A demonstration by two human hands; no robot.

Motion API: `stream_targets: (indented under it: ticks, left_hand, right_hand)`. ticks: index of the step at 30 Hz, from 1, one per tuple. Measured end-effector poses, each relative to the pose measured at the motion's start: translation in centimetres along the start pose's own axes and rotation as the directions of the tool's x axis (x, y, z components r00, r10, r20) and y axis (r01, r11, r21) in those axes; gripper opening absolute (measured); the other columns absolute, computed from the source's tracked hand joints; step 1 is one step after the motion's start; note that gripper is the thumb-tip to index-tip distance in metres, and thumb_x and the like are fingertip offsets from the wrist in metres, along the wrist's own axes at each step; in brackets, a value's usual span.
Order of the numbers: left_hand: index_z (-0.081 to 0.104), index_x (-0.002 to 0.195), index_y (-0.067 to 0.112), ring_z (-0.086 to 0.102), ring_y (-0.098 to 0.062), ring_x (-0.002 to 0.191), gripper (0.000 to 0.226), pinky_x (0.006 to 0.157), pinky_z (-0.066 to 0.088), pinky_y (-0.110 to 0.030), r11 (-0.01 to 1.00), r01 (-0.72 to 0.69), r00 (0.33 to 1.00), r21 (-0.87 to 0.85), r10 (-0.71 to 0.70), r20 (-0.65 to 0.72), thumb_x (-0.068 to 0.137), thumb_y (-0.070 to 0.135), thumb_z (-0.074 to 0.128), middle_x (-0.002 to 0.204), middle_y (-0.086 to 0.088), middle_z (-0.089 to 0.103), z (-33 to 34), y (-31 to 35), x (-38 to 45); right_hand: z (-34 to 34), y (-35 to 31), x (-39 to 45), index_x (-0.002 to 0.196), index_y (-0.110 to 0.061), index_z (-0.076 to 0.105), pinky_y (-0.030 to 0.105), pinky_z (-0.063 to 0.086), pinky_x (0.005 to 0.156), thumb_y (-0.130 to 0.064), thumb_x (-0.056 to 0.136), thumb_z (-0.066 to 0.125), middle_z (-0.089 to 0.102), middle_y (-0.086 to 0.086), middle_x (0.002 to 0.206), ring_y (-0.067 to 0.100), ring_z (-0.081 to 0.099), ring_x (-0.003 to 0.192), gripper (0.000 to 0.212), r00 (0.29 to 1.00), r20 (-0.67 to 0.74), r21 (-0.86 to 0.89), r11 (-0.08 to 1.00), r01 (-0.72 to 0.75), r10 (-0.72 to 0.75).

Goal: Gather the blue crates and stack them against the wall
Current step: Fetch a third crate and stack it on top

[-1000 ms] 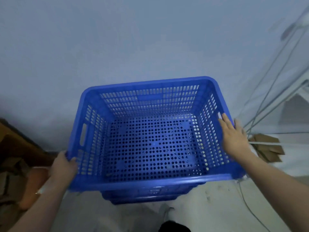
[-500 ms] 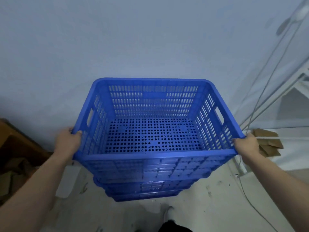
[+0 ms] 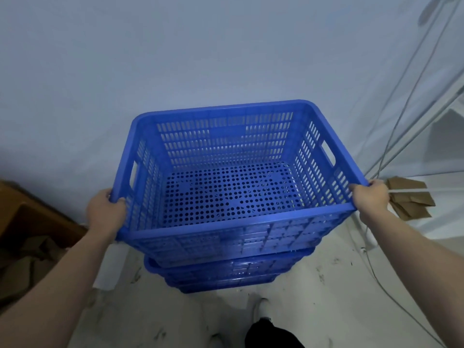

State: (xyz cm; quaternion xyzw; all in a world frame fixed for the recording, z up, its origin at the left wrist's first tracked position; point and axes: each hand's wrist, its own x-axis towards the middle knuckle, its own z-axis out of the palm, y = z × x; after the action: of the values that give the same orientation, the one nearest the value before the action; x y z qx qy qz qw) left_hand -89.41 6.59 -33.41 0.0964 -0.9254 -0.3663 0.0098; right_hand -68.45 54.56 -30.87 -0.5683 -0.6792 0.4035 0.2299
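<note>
A blue perforated crate (image 3: 233,187) is in front of me, empty, its open top facing up. My left hand (image 3: 105,209) grips its near left corner rim and my right hand (image 3: 370,197) grips its near right corner rim. It sits nested over a stack of more blue crates (image 3: 226,275) on the floor, whose rims show below it. The stack stands close to the pale wall (image 3: 200,59); whether it touches the wall is hidden by the top crate.
A brown wooden box (image 3: 32,222) with cardboard scraps lies on the floor at left. Cardboard pieces (image 3: 411,199) lie at right beside white metal frame bars (image 3: 426,116) and hanging cables (image 3: 391,136). My shoe (image 3: 262,310) shows below the stack.
Both hands shifted from the crate's sides to its near corners. The crate levelled out and settled onto the stack, squared towards the wall.
</note>
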Motion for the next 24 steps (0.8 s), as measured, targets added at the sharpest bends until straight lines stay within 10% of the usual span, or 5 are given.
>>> stream_targets:
  ticks: [24]
  left_hand:
    - [0.055, 0.126, 0.005, 0.060, -0.045, 0.104, 0.039, 0.086, 0.049, -0.052, 0.959, -0.186, 0.982, 0.214, 0.189, 0.008, 0.089, 0.018, 0.054, 0.118, -0.024, 0.064, -1.3, -1.3, -0.2]
  right_hand:
    - [0.4, 2.4, -1.7, 0.085, -0.014, 0.048, 0.028, 0.044, 0.054, -0.007, 0.081, 0.055, 0.054, 0.006, 0.081, 0.024, 0.053, 0.068, 0.011, 0.999, 0.032, 0.006, 1.000, -0.002, 0.002]
